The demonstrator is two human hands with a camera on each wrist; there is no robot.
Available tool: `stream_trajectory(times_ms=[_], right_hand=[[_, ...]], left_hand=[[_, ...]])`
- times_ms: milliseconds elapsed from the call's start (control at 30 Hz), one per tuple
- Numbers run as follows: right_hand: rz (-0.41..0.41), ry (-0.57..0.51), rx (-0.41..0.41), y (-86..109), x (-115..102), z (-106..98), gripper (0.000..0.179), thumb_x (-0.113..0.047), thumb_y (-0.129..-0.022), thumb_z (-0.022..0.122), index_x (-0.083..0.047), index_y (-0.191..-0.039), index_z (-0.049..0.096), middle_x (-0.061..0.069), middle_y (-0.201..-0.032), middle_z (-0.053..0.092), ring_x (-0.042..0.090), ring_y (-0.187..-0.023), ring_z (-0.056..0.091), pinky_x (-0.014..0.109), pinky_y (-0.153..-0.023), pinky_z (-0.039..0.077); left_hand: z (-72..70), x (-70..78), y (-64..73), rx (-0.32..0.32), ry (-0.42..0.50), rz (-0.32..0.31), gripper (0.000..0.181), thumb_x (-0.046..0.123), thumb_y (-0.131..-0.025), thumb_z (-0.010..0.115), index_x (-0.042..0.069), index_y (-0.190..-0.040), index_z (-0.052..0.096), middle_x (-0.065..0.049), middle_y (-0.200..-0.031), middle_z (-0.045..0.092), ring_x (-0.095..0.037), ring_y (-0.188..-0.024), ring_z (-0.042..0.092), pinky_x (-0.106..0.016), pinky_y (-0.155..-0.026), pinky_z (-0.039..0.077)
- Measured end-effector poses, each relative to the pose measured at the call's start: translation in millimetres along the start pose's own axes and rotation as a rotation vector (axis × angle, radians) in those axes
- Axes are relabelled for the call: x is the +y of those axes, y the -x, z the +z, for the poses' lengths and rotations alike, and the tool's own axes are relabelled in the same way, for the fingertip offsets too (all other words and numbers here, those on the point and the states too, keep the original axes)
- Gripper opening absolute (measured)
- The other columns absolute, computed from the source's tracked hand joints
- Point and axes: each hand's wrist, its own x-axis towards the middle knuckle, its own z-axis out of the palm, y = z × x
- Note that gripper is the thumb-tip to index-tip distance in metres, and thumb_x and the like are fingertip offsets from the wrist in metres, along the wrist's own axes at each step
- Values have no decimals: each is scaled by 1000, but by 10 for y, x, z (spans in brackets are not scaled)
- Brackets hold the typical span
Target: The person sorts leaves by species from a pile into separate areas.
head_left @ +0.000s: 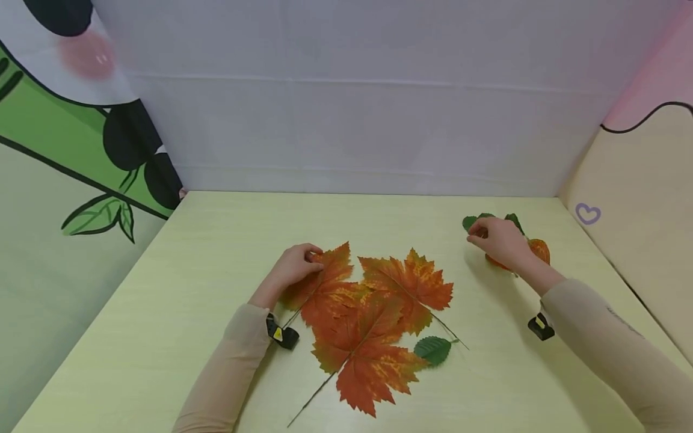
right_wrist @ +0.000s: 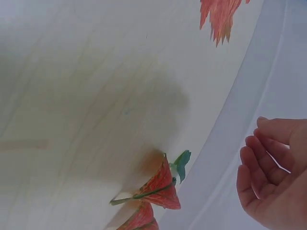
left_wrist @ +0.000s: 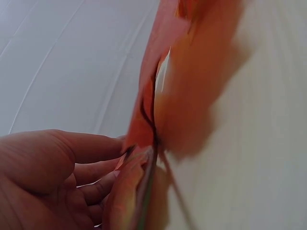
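Three orange artificial maple leaves on thin stems overlap on the table. My left hand (head_left: 292, 264) pinches the edge of the upper-left maple leaf (head_left: 337, 273); the left wrist view shows thumb and fingers at the leaf (left_wrist: 139, 115). Beside it lie the right maple leaf (head_left: 408, 282) and the front maple leaf (head_left: 373, 355). At the far right, my right hand (head_left: 500, 240) hovers with loosely bent fingers and nothing in them. Below it lies a sprig of orange papery lanterns (head_left: 540, 249) with green leaves, partly hidden by the hand and wrist.
A small green leaf (head_left: 433, 350) lies at the right of the front maple leaf, near a stem. The pale wood-grain table (head_left: 135, 337) ends at a grey-white back wall (head_left: 368, 132). Printed panels with cartoon drawings flank both sides.
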Motion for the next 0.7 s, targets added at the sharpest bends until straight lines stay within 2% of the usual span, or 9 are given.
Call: stream_trajectory(times_ms=[267, 400, 500, 700], right_hand=[[-120, 4, -43, 259, -291, 31, 15, -16, -85, 63, -3, -92, 66, 4, -80, 65, 18, -73, 58, 33, -64, 46], [-191, 44, -76, 382, -437, 87, 15, -15, -82, 65, -4, -92, 67, 1, -79, 64, 15, -73, 58, 32, -66, 47], [-234, 70, -106, 464, -536, 136, 14, -15, -81, 66, -6, -92, 67, -2, -81, 64, 14, -74, 58, 32, -67, 48], [-294, 57, -180, 610, -700, 214, 13, -13, -81, 67, -7, -92, 66, -4, -82, 64, 14, -76, 60, 29, -67, 49]], left_hand=[[4, -5, 5, -2, -4, -6, 37, 17, -85, 63, 5, -120, 56, -11, -94, 61, -20, -79, 56, -33, -70, 46], [8, 2, 8, 2, -5, -9, 37, 17, -85, 63, 5, -120, 57, -11, -94, 61, -20, -78, 56, -33, -70, 46], [-2, 11, 11, 3, -5, -9, 37, 17, -85, 63, 5, -119, 57, -11, -94, 61, -20, -79, 56, -33, -71, 46], [-8, 19, 11, -1, -6, -12, 37, 17, -85, 63, 5, -119, 57, -11, -94, 61, -20, -78, 56, -33, -71, 46]])
